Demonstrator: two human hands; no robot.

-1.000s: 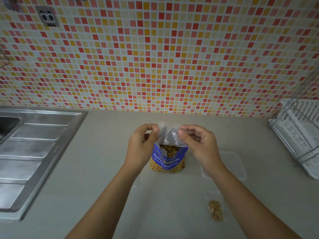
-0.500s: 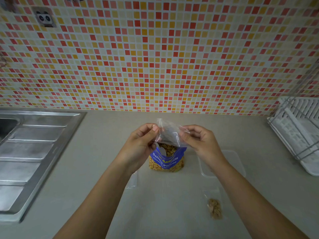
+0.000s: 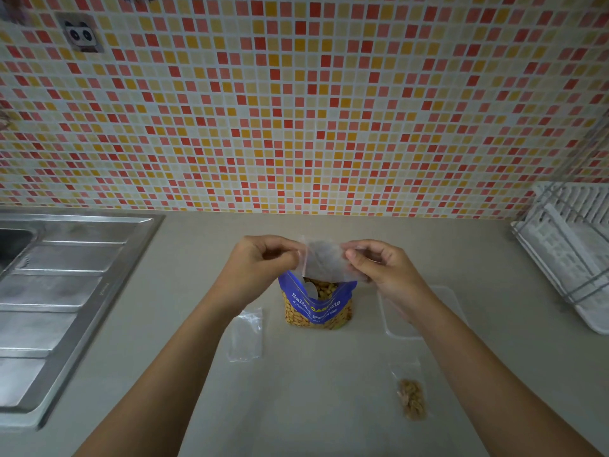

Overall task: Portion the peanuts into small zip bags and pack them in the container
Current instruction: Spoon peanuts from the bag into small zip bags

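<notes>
Head view: left hand (image 3: pixel 260 270) and right hand (image 3: pixel 382 270) hold an empty zip bag (image 3: pixel 324 260) above the open peanut pack (image 3: pixel 318 310) on the counter (image 3: pixel 313 384) — fingers clamped on its top edges. Likely opening it; next, part the mouth and fill.

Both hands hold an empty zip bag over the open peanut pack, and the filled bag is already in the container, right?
No. The head view shows the filled bag on the counter, outside the container. The left hand and right hand do hold the empty zip bag over the open peanut pack.
</notes>
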